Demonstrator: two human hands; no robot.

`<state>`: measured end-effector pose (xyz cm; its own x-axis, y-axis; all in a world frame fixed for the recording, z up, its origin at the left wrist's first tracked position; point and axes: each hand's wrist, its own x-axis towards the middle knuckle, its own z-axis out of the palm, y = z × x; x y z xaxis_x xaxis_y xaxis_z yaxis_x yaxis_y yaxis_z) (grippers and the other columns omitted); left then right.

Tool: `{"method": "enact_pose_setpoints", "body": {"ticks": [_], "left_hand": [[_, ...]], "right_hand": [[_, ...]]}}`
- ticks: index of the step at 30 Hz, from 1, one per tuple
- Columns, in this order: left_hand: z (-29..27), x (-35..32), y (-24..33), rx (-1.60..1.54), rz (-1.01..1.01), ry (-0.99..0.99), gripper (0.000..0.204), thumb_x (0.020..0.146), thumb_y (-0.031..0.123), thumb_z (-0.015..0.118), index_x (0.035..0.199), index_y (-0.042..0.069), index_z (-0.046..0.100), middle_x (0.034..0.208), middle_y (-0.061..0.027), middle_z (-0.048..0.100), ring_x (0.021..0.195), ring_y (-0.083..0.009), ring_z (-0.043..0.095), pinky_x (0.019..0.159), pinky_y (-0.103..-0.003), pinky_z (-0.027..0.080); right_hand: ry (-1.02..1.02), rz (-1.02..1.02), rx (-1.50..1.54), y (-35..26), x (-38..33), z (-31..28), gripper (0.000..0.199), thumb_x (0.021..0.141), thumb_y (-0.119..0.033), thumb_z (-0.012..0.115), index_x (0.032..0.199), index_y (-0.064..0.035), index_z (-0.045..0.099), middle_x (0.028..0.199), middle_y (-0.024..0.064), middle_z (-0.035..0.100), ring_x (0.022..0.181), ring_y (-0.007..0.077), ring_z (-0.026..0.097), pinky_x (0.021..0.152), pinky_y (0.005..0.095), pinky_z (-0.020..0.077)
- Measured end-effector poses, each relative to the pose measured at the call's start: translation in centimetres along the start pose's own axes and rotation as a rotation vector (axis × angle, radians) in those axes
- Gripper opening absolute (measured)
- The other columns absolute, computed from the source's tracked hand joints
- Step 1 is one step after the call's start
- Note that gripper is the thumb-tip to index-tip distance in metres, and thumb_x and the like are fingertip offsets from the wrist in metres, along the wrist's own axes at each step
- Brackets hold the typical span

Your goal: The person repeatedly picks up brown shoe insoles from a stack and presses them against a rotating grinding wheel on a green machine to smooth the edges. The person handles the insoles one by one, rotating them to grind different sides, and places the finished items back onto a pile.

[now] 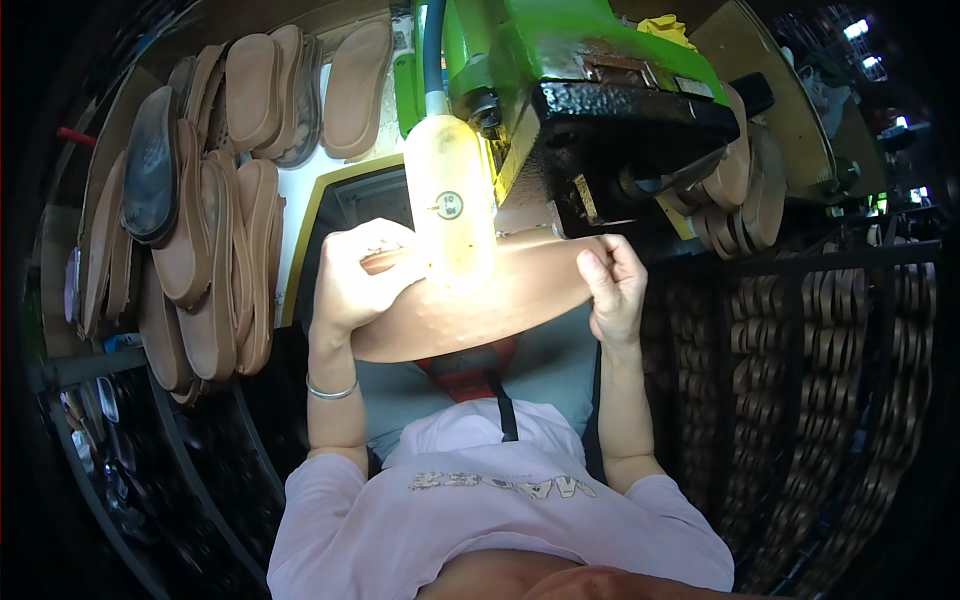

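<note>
Between my two hands I hold a tan shoe sole [470, 320] by its ends, its broad face turned toward me. My left hand [365, 275] grips the left end, fingers curled over the upper edge. At the other end, my right hand [615, 285] has its thumb on the near face and the fingers behind. A bright lamp [450, 200] hangs just in front of the sole and hides part of its upper edge. Behind the sole stands a green and black machine [630, 120]; whether the sole touches it I cannot tell.
To the left, several tan soles [205, 270] lie piled up, with a dark sole [150, 165] among them. More soles [755, 185] are stacked right of the machine. Racks with rows of soles [760, 350] fill the right side. A yellow cloth [665, 30] lies on the machine.
</note>
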<state>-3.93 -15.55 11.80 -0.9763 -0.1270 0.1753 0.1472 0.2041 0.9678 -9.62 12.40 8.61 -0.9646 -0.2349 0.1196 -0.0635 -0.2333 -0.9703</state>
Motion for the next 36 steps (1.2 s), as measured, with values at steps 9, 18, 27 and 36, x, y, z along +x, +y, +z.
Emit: {"method": "enact_pose_setpoints", "body": {"ticks": [9,18,27,36], "left_hand": [[-2.3,-6.2,-2.5,-0.020,-0.176,0.141,0.014,0.077,0.001,0.071,0.088,-0.002,0.063,0.075,-0.0031,0.064,0.068,-0.0072,0.058,0.063,-0.021,0.046],[7.8,-15.2,-4.9,-0.247,-0.247,0.375,0.027,0.091,0.010,0.062,0.111,-0.004,0.051,0.096,-0.0085,0.062,0.086,-0.0106,0.058,0.078,-0.024,0.046],[10.7,-6.0,-3.2,-0.244,-0.001,0.176,0.038,0.086,0.004,0.065,0.119,-0.005,0.047,0.106,-0.0145,0.064,0.096,-0.0152,0.062,0.084,-0.026,0.049],[12.2,-3.4,-3.3,-0.391,-0.038,0.245,0.030,0.084,-0.002,0.065,0.111,-0.004,0.053,0.097,-0.0107,0.066,0.089,-0.0117,0.062,0.081,-0.024,0.049]], "right_hand": [[-0.107,0.056,-0.014,0.2,-0.1,3.8,0.020,0.085,-0.012,0.070,0.098,0.0008,0.062,0.093,0.0049,0.067,0.085,0.0087,0.060,0.078,0.0237,0.0477],[-0.037,0.066,-0.269,0.0,1.6,5.6,0.025,0.074,0.006,0.075,0.085,0.0013,0.053,0.080,0.0051,0.062,0.065,0.0020,0.055,0.054,0.0164,0.0435],[0.000,-0.234,-0.370,0.2,-0.4,3.6,0.038,0.071,0.001,0.080,0.081,-0.0042,0.043,0.090,0.0116,0.062,0.079,0.0119,0.060,0.070,0.0251,0.0502],[0.074,-0.088,-0.437,1.0,-1.6,2.0,0.033,0.076,0.004,0.074,0.082,-0.0042,0.043,0.102,0.0134,0.058,0.094,0.0133,0.057,0.084,0.0265,0.0474]]}}
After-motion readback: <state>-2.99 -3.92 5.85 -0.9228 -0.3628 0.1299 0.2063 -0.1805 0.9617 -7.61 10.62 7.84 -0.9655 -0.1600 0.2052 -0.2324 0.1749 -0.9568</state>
